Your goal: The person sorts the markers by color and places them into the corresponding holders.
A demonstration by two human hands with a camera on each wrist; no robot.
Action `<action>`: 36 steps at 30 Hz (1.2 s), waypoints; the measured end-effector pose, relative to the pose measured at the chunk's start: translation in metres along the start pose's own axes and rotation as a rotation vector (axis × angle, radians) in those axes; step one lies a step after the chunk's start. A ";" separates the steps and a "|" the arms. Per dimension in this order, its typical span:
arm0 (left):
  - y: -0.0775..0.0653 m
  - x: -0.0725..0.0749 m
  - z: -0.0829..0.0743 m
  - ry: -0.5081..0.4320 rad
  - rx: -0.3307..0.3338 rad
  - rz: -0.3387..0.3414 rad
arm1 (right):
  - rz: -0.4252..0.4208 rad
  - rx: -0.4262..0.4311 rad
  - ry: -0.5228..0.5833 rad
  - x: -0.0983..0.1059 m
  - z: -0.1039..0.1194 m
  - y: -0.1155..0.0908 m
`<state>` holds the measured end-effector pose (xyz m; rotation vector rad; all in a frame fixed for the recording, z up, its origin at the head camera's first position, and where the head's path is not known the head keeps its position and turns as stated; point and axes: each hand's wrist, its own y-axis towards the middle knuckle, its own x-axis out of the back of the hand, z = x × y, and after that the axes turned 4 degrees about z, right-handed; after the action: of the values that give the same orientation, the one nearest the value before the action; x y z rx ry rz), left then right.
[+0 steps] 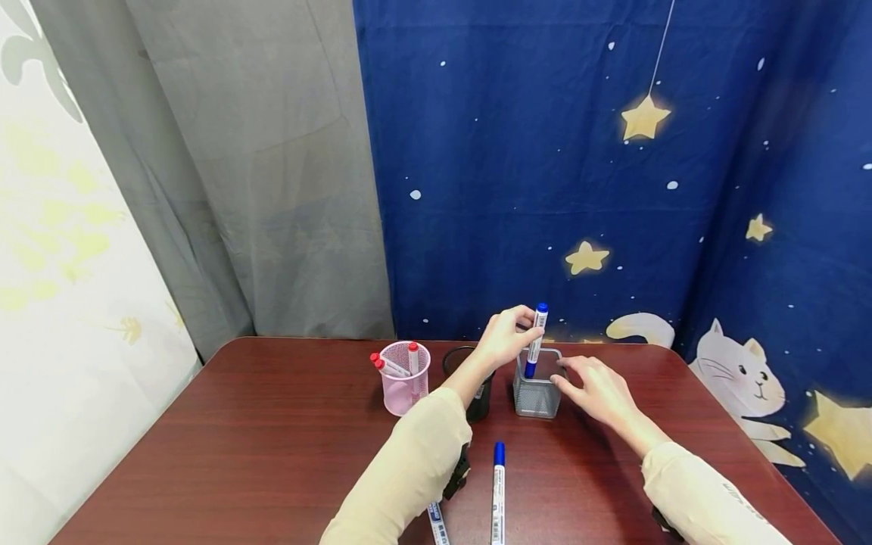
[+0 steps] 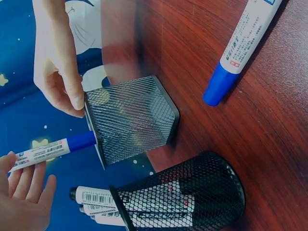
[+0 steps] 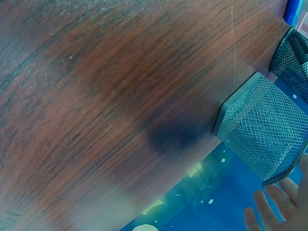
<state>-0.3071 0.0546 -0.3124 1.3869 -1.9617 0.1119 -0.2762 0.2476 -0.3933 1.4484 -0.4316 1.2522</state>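
Observation:
My left hand (image 1: 506, 334) pinches a white marker with blue ends (image 1: 537, 342) between thumb and fingers. The marker stands almost upright, its lower blue end at the mouth of a square grey mesh pen holder (image 1: 538, 399). In the left wrist view, the blue cap (image 2: 81, 141) meets the holder's rim. My right hand (image 1: 601, 387) holds the holder at its right rim, thumb in front and fingers farther back. In the right wrist view, several fingers (image 3: 281, 197) spread past the rim of the mesh holder (image 3: 267, 127).
A round black mesh holder (image 2: 211, 192) with black-capped markers stands left of the grey one. Farther left is a pink mesh holder (image 1: 406, 390) with red-capped markers. A blue-capped marker (image 1: 499, 492) and another marker (image 1: 438, 524) lie on the brown table (image 1: 272, 454). Curtains hang behind.

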 end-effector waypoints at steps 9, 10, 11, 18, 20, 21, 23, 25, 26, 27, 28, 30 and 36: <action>-0.006 0.004 0.001 0.040 -0.060 -0.008 | -0.008 0.000 -0.012 -0.001 -0.001 0.000; -0.007 0.006 0.000 0.044 -0.070 -0.013 | -0.011 0.001 -0.017 -0.001 -0.001 0.000; -0.008 0.007 0.000 0.048 -0.084 -0.016 | -0.013 0.002 -0.022 -0.001 -0.001 0.000; -0.016 0.014 -0.006 0.038 -0.150 0.004 | 0.000 -0.002 -0.025 0.000 0.000 0.000; -0.021 0.016 -0.008 0.019 -0.168 0.016 | 0.000 0.000 -0.024 0.000 0.001 0.000; -0.024 0.017 -0.008 0.007 -0.180 0.022 | -0.001 0.001 -0.023 0.000 0.001 0.000; -0.030 0.020 -0.011 -0.021 -0.213 0.035 | -0.005 0.002 -0.024 0.000 0.000 0.000; -0.038 0.021 -0.013 -0.052 -0.257 0.049 | -0.008 0.004 -0.025 0.000 0.000 0.000; -0.042 0.022 -0.014 -0.064 -0.278 0.058 | -0.010 0.005 -0.026 0.000 0.000 0.000; -0.047 0.023 -0.014 -0.077 -0.299 0.069 | -0.012 0.007 -0.027 0.000 0.000 0.000; -0.051 0.023 -0.015 -0.089 -0.321 0.080 | -0.015 0.009 -0.027 0.000 0.000 0.000; -0.060 0.024 -0.015 -0.092 -0.362 0.100 | -0.022 0.013 -0.026 0.000 0.000 0.000; -0.089 0.028 -0.010 -0.049 -0.442 0.163 | -0.028 0.010 -0.024 -0.001 -0.001 0.000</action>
<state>-0.2310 0.0001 -0.3177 0.9507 -1.9852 -0.2691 -0.2765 0.2479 -0.3943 1.4747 -0.4201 1.2169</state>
